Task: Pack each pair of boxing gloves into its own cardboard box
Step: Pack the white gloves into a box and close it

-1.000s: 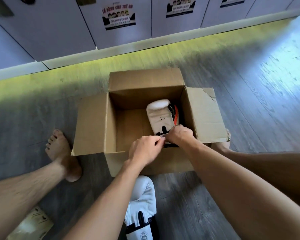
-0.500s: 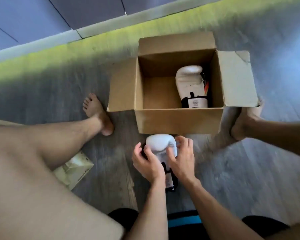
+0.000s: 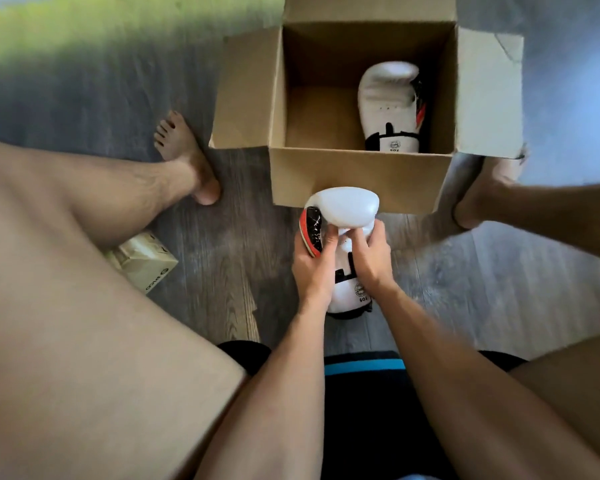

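**Step in hand (assessed):** loading the second glove of the pair.

Your left hand grips the white boxing glove on its black-and-orange thumb side, fingers curled over the palm face. Your right hand grips the opposite side, just above the cuff. The glove is held with its padded end toward twelve o'clock, low over the floor, just in front of the near wall of the cardboard box. Whether it touches that wall cannot be determined.

**Recommendation:**
- Lift the padded end clear of the near wall before moving toward twelve o'clock; the wall is likely to buckle if struck.
- Lower the glove into the vacant nine o'clock half, cuff toward six o'clock, to match its partner.
- Release only once it rests on the bottom.

**Containers:**
- A small beige carton lies on the floor at nine o'clock from your hands, partly hidden by your leg. Its contents are not visible.
- The cardboard box stands open at twelve o'clock, flaps spread. Inside, the packed glove, also white, lies against the three o'clock wall, cuff toward six o'clock. The remaining interior shows bare cardboard.
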